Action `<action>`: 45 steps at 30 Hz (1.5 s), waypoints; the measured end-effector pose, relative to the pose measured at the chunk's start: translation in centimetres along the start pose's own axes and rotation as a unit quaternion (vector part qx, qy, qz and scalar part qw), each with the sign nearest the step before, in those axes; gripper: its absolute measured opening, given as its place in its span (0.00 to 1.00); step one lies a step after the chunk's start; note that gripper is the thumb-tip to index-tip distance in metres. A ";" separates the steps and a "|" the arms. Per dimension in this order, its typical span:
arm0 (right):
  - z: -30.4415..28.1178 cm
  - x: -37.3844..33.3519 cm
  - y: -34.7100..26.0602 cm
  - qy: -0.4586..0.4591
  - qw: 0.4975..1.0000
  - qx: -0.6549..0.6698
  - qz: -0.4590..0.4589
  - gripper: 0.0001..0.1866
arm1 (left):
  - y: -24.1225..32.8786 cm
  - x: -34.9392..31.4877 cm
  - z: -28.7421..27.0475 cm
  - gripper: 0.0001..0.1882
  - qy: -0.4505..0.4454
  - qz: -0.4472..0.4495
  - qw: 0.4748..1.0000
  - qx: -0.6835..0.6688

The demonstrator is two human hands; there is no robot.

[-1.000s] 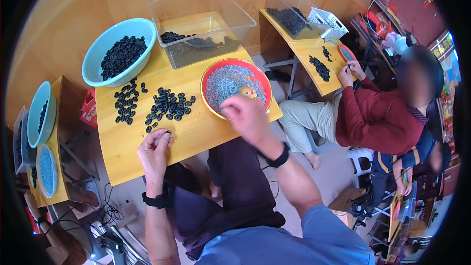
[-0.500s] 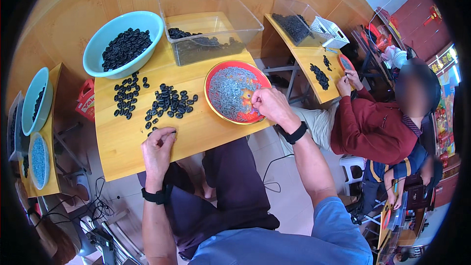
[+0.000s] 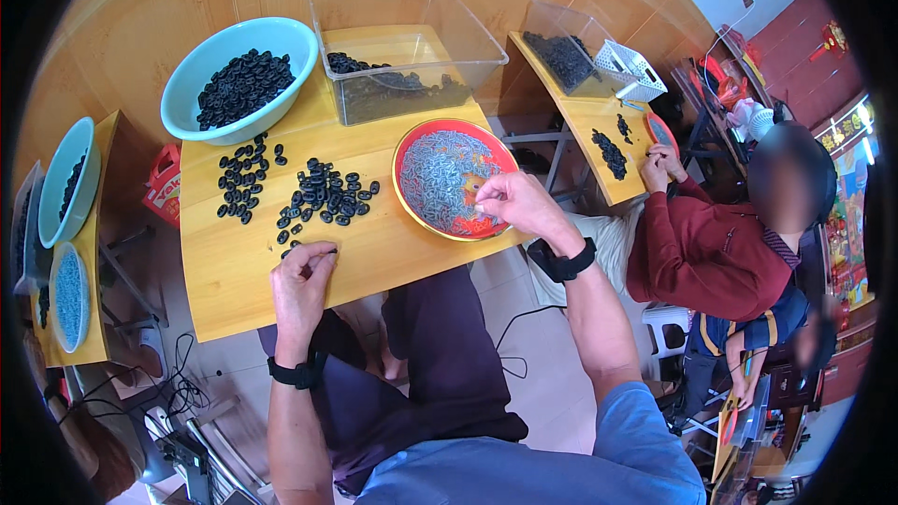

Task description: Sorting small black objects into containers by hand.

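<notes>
Small black ring-shaped piece (image 3: 321, 251): pinched at the left hand (image 3: 301, 282)'s fingertips, low over the wooden table.

Loose black pieces (image 3: 323, 193): scattered flat in two clusters just beyond that grip.

Red round tray (image 3: 453, 178): gold-rimmed, lying flat, filled with tiny pale blue-grey parts; the right hand (image 3: 520, 208)'s pinched fingertips sit over its near-right part.

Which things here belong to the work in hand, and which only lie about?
In use: left hand on a black piece; right hand over the red plate; loose black pieces.
Lying about: teal bowl, clear bin, white basket.
</notes>
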State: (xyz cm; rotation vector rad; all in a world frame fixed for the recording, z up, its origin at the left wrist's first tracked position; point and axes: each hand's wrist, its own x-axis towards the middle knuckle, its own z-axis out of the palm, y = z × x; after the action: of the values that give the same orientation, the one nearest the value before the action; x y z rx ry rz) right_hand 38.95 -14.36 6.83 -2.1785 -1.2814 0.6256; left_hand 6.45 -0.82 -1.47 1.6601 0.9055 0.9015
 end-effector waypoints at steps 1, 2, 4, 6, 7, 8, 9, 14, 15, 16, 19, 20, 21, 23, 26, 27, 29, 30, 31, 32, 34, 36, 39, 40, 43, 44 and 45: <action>0.0 0.1 -0.1 -0.001 1.000 0.007 -0.018 0.05 | 0.0 0.0 -0.1 0.06 0.000 0.002 1.000 0.000; -0.1 0.2 -0.2 -0.002 1.000 0.007 -0.019 0.05 | 0.1 0.0 -0.1 0.06 0.002 0.002 1.000 -0.001; -0.4 0.7 -0.4 0.073 0.989 -0.126 -0.029 0.07 | 0.5 -0.1 -0.2 0.06 0.007 0.002 1.000 -0.003; -0.5 1.3 -0.1 0.069 0.986 -0.153 -0.026 0.08 | 0.5 -0.1 -0.2 0.06 0.006 0.001 1.000 -0.004; -0.6 1.7 0.2 0.067 0.981 -0.179 -0.022 0.09 | 0.5 0.0 0.0 0.06 0.003 0.001 1.000 -0.005; -0.6 2.2 0.4 0.068 0.981 -0.180 -0.021 0.09 | 0.5 0.1 0.1 0.06 0.002 0.001 1.000 -0.006; -0.3 2.8 0.5 0.076 0.979 -0.185 -0.051 0.09 | 0.3 0.1 0.0 0.06 0.000 0.000 1.000 -0.001; 0.7 4.8 0.5 0.053 0.974 -0.211 -0.059 0.08 | 0.0 0.1 -0.1 0.07 0.001 -0.003 1.000 0.007; 0.9 5.1 0.4 0.053 0.969 -0.237 -0.045 0.07 | 0.1 0.1 -0.1 0.07 0.001 -0.010 1.000 0.004; 1.0 5.3 0.3 0.054 0.963 -0.264 -0.031 0.07 | 0.2 0.0 -0.2 0.07 0.002 -0.017 1.000 0.001; 0.9 5.2 0.1 0.044 0.960 -0.277 -0.013 0.05 | 0.2 0.1 0.1 0.07 0.013 -0.025 1.000 -0.010; 0.8 5.0 0.0 0.044 0.960 -0.277 -0.014 0.05 | 0.1 0.1 0.0 0.07 0.014 -0.025 1.000 -0.010; 0.7 4.8 -0.1 0.042 0.960 -0.276 -0.014 0.05 | 0.1 0.1 -0.1 0.07 0.004 -0.030 0.999 -0.012; 0.4 4.3 -0.4 0.039 0.961 -0.274 -0.016 0.04 | 0.1 0.1 -0.4 0.08 -0.003 -0.036 0.999 -0.012; 0.0 2.6 -2.3 0.053 0.977 -0.197 -0.058 0.03 | 0.2 -0.2 -1.2 0.08 0.001 -0.034 0.999 -0.004; -0.6 1.2 -3.9 0.058 0.990 -0.126 -0.039 0.03 | -0.3 0.0 -0.7 0.08 -0.007 -0.037 0.999 -0.021; 0.5 -0.8 -6.0 0.053 0.997 -0.039 -0.027 0.03 | -0.2 0.3 -0.3 0.09 -0.012 -0.044 0.997 -0.061; 1.5 -1.7 -6.7 0.041 0.997 0.021 -0.065 0.02 | -0.2 0.4 -0.3 0.09 -0.018 -0.059 0.994 -0.085; 2.5 -2.5 -7.0 0.031 0.991 0.080 -0.101 0.02 | 0.0 0.4 -0.2 0.09 -0.017 -0.074 0.992 -0.101; 4.4 -2.8 -7.9 0.027 0.986 0.098 -0.134 0.02 | 0.2 0.4 -0.3 0.10 -0.016 -0.088 0.989 -0.116; 7.8 -2.9 -9.6 0.048 0.974 0.096 -0.198 0.03 | 0.1 0.4 -0.3 0.10 -0.014 -0.086 0.990 -0.111; 11.4 -2.0 -9.9 0.045 0.973 0.114 -0.197 0.03 | -0.1 0.3 -0.2 0.10 -0.016 -0.082 0.991 -0.106; 15.0 -0.9 -9.8 0.038 0.961 0.212 -0.175 0.03 | 0.4 0.2 -0.4 0.08 -0.025 -0.053 0.997 -0.055; 15.8 -0.8 -9.7 0.037 0.959 0.217 -0.177 0.03 | 0.5 0.1 -0.4 0.08 -0.024 -0.052 0.997 -0.050; 17.2 -0.6 -9.3 0.048 0.953 0.251 -0.164 0.03 | 0.6 0.1 -0.3 0.08 -0.020 -0.045 0.998 -0.027; 17.4 -0.5 -9.1 0.045 0.953 0.259 -0.153 0.03 | 0.6 0.1 -0.4 0.08 -0.021 -0.046 0.998 -0.024; 17.5 -0.5 -9.0 0.044 0.952 0.267 -0.140 0.02 | 1.0 0.2 -0.5 0.09 -0.026 -0.053 0.998 -0.012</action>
State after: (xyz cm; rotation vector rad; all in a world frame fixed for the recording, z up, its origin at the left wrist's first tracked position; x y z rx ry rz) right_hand 21.99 -7.51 -0.42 -1.5356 -1.1769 0.6573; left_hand 6.25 -0.71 -0.41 1.5934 0.9351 0.7897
